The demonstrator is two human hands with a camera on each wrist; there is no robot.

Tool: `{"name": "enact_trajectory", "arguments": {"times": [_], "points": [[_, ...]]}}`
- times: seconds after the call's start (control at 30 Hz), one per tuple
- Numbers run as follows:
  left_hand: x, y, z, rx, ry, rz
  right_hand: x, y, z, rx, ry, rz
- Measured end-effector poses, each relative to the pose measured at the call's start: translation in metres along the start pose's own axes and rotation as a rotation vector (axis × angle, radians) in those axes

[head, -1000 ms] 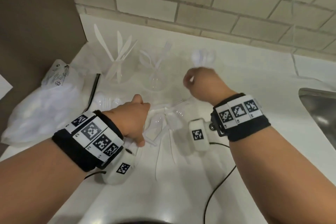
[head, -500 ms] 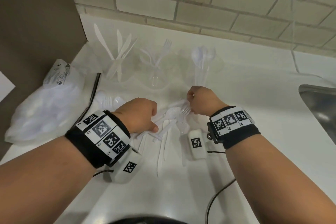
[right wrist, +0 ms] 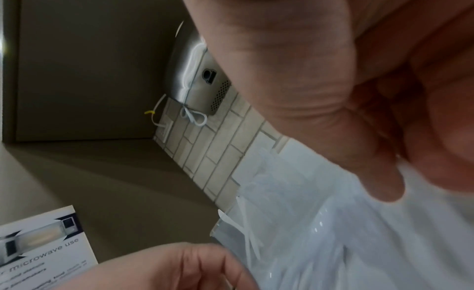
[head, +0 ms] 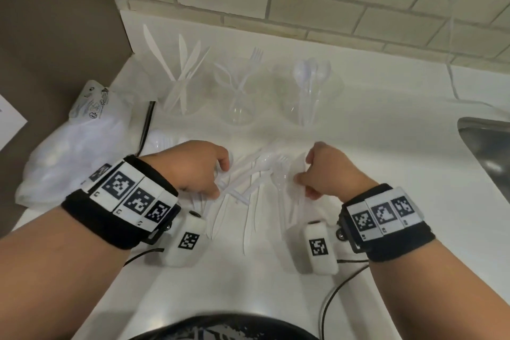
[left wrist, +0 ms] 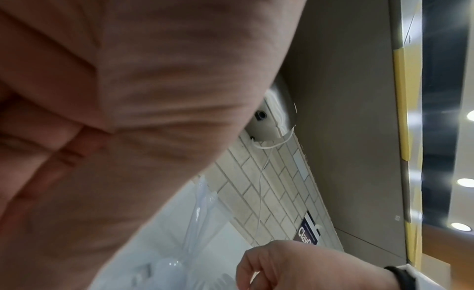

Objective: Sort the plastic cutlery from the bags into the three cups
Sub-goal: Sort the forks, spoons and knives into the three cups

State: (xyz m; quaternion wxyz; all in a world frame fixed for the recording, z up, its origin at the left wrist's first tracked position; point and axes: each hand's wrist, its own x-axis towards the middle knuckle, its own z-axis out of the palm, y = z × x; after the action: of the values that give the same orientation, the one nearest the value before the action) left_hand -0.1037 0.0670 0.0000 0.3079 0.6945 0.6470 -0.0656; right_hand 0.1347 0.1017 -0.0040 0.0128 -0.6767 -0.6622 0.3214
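Three clear cups stand at the back of the white counter: the left cup (head: 176, 91) holds knives, the middle cup (head: 237, 102) forks, the right cup (head: 309, 96) spoons. Nearer me lies a clear bag (head: 259, 188) with a spoon, a fork and knives inside. My left hand (head: 218, 188) grips the bag's left side with curled fingers. My right hand (head: 302, 182) pinches its right side. In the right wrist view the bag (right wrist: 333, 243) fills the lower right under my palm, and the left hand (right wrist: 166, 268) shows at the bottom. The left wrist view is mostly palm, with the bag (left wrist: 174, 262) below.
A larger white plastic bag (head: 74, 152) of cutlery lies at the left by the brown wall. A black cable (head: 145, 127) runs beside it. A steel sink (head: 488, 152) opens at the right edge. A thin white cord (head: 452, 77) hangs down the brick wall.
My right hand has come back from the spoon cup and taken the bag's right side. Both hands have drawn toward me and apart, with the bag between them.
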Motion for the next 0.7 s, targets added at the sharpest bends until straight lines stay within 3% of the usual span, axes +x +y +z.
{"name": "enact_trajectory", "arguments": {"times": [0.33, 0.7], "points": [[0.006, 0.008, 0.008, -0.064, 0.02, 0.11, -0.007, -0.012, 0.023, 0.214, -0.114, 0.05], [0.014, 0.016, 0.018, -0.054, 0.024, 0.139, -0.009, -0.046, 0.038, -0.203, -0.192, -0.119]]}}
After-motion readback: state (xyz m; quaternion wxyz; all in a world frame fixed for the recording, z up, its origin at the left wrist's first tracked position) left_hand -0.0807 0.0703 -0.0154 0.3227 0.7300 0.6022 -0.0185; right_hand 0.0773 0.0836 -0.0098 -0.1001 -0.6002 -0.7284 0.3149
